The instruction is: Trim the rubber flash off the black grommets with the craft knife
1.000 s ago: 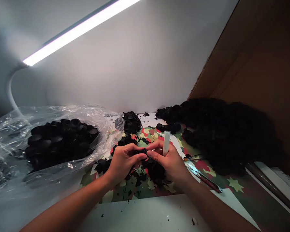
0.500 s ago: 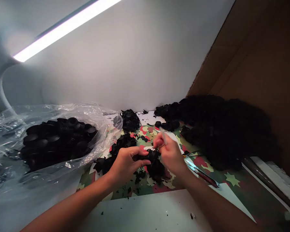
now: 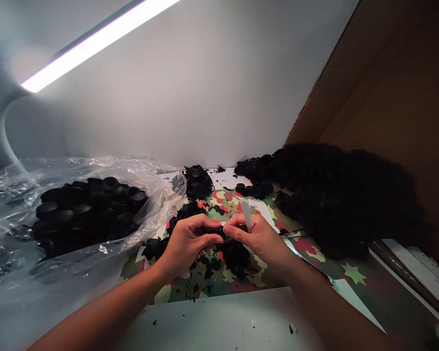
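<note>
My left hand point(image 3: 186, 243) pinches a small black rubber part point(image 3: 215, 231) between thumb and fingers. My right hand point(image 3: 263, 239) meets it from the other side, thumb and forefinger closed at the part's right end. A pale, flat strip-like tool point(image 3: 246, 215) sticks up out of the right hand; its lower end is hidden by the fingers. Directly below the hands lies a clump of black scraps point(image 3: 236, 258), with shreds scattered around it on the camouflage-patterned sheet point(image 3: 185, 291).
A clear plastic bag point(image 3: 161, 190) at left holds many ribbed black round parts point(image 3: 82, 209). A large black heap point(image 3: 344, 200) lies at right against cardboard point(image 3: 395, 87). A metal tool point(image 3: 307, 259) lies beside my right forearm. A lit lamp point(image 3: 102, 44) hangs above.
My right hand has come down and turned so its fingers touch the black part. The pale tool, blurred before, now stands upright in that hand. My left hand has barely moved.
</note>
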Demonstrator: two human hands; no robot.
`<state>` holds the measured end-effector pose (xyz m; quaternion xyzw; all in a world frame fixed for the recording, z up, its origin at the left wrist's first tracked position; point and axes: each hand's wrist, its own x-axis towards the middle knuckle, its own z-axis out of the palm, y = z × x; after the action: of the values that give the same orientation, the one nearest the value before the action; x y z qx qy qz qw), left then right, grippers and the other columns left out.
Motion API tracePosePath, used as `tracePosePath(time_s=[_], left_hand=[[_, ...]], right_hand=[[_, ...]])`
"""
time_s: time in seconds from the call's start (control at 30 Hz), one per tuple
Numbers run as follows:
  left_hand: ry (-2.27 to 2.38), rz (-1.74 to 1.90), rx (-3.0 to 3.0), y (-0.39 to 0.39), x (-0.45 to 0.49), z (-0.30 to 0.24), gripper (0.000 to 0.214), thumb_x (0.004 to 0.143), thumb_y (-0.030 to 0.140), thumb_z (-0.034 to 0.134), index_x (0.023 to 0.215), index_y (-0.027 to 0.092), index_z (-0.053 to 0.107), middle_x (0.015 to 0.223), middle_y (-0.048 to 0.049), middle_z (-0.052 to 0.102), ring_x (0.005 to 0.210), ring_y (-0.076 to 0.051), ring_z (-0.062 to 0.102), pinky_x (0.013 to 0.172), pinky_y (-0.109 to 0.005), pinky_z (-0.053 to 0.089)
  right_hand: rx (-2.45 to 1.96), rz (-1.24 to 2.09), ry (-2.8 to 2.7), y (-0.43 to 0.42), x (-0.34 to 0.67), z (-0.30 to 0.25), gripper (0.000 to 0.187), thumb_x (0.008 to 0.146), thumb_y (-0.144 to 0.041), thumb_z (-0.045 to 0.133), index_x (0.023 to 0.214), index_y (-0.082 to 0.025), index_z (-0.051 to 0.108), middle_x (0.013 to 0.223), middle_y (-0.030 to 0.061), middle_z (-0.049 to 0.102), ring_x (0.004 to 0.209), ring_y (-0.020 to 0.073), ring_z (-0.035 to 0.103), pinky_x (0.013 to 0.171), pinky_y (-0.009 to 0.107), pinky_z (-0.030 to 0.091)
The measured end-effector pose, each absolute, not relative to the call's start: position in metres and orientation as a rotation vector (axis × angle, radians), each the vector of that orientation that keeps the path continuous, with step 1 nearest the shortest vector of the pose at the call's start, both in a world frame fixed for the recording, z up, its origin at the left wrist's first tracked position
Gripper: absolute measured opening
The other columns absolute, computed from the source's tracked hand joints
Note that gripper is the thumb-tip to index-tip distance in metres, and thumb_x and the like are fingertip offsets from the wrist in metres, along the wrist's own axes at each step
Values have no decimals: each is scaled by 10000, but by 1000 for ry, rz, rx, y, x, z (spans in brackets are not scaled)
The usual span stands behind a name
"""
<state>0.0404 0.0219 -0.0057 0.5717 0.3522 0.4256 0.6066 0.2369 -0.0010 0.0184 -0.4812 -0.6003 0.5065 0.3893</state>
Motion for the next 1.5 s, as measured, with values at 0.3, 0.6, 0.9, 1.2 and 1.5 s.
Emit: tracePosePath(time_s=[0.3, 0.6, 0.9, 1.2, 1.5], left_hand=[[615, 1250, 1356, 24, 43, -12, 82, 780, 215, 838, 816, 185, 771, 916, -19, 602, 551, -115, 667, 418, -206, 562], [698, 1205, 1520, 25, 35, -14, 35, 841, 227, 793, 840, 193, 781, 894, -32, 648, 466, -51, 563, 390, -162, 493], [736, 1181, 1637, 30, 33, -13, 47, 836, 227, 803, 862, 194, 784, 862, -38, 652, 591, -82, 585, 457, -156, 468], [740, 1181, 1658, 30, 34, -10, 61, 837, 235, 800, 843, 181, 774, 803, -20, 613, 584, -84, 565, 460, -168, 447], [784, 1139, 1685, 31, 33, -12, 114, 845, 282, 796, 835, 172, 769, 804, -29, 613, 629, -104, 583, 518, -191, 476]], right_hand=[[-1073, 1693, -1100, 1, 229, 11, 465, 712, -571, 791, 671, -152, 592, 592, -37, 449, 485, 51, 213, 468, 252, 96], [-1042, 924, -1262, -3, 244, 19, 717, 1017, -660, 262, 819, -216, 789, 923, 85, 691, 768, 179, 594, 681, 312, 469], [-933, 843, -1676, -8, 244, 21, 83, 882, -249, 731, 824, -211, 685, 948, 37, 760, 839, 174, 710, 714, 278, 535], [-956, 696, -1928, -8, 248, 22, 98, 931, -212, 638, 837, -229, 656, 1125, 6, 768, 926, 165, 712, 846, 301, 525], [-838, 469, -2055, -4, 248, 19, 129, 986, -257, 579, 923, -222, 686, 1106, 26, 772, 988, 175, 703, 898, 320, 524]])
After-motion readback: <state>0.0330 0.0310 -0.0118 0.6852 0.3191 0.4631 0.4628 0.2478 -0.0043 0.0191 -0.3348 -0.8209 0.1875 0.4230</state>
